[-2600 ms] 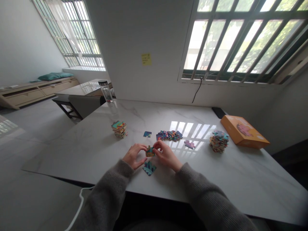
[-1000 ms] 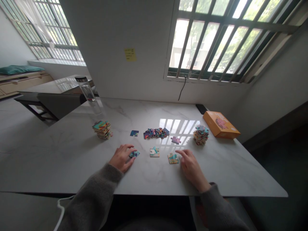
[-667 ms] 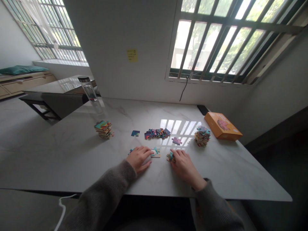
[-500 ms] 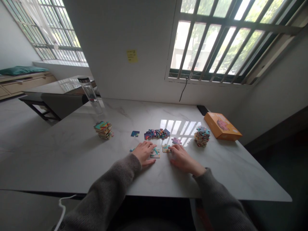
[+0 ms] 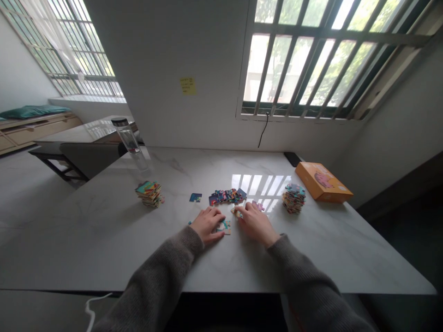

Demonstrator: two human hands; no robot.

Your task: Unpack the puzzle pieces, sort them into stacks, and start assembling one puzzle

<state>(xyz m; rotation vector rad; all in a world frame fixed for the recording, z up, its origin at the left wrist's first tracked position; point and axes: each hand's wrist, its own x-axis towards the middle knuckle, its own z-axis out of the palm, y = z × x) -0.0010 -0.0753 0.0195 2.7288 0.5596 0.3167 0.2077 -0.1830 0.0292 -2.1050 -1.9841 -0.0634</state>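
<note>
My left hand (image 5: 208, 225) lies over some light teal and cream jigsaw pieces (image 5: 226, 226), fingers along their far side and thumb at the near edge; part of them is hidden under it. Just right of these, my right hand (image 5: 256, 224) pinches a small yellowish jigsaw piece (image 5: 236, 212), which looks tilted. A pink-purple piece (image 5: 259, 206) lies partly behind that hand. Beyond both hands spreads a heap of dark, colourful pieces (image 5: 226, 197), with a single dark blue piece (image 5: 195, 198) to its left.
One stack of puzzle pieces (image 5: 149, 194) stands left, another stack (image 5: 294, 198) right. An orange box (image 5: 323, 182) and a black phone-like object (image 5: 292, 159) lie at the back right of the white marbled table (image 5: 104, 244). A clear bottle (image 5: 127, 136) stands back left.
My right hand has moved slightly left, and the yellowish piece in it has gone from flat to tilted. My left hand keeps its place on the pieces. The view has shifted slightly.
</note>
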